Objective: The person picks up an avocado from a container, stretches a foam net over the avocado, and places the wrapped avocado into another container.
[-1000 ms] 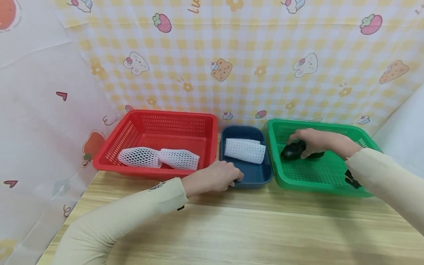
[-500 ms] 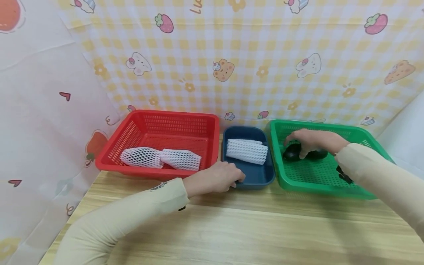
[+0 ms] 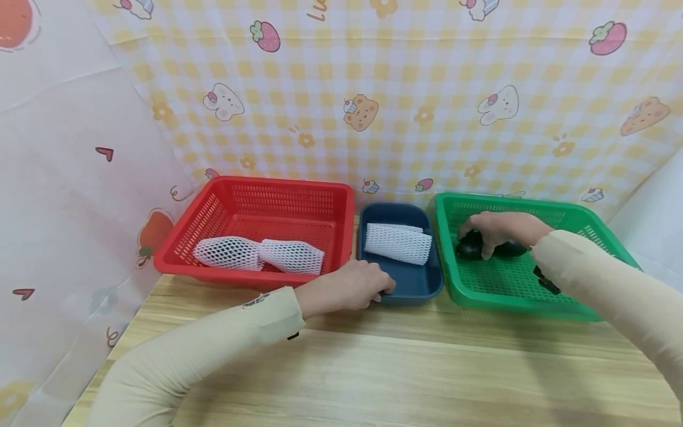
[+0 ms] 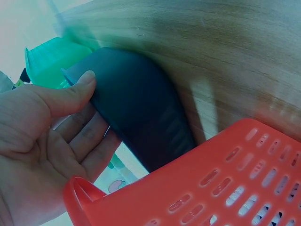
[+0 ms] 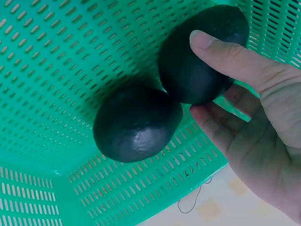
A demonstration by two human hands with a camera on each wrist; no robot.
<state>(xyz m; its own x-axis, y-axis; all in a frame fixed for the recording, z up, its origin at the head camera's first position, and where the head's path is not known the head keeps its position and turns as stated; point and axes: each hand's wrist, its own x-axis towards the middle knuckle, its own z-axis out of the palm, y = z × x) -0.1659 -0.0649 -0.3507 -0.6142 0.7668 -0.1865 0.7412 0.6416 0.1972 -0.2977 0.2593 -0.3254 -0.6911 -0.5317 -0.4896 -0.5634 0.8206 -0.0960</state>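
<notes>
Your right-hand grip holds one dark fruit beside another fruit in the green basket, wrist further left than a second ago; your left-hand grip still pinches the blue bin.

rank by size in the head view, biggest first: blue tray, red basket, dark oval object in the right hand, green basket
Red basket and green basket: largest, too alike to rank.
Blue tray: clearly smaller.
Dark oval object: smallest, though partly hidden by the right hand.
</notes>
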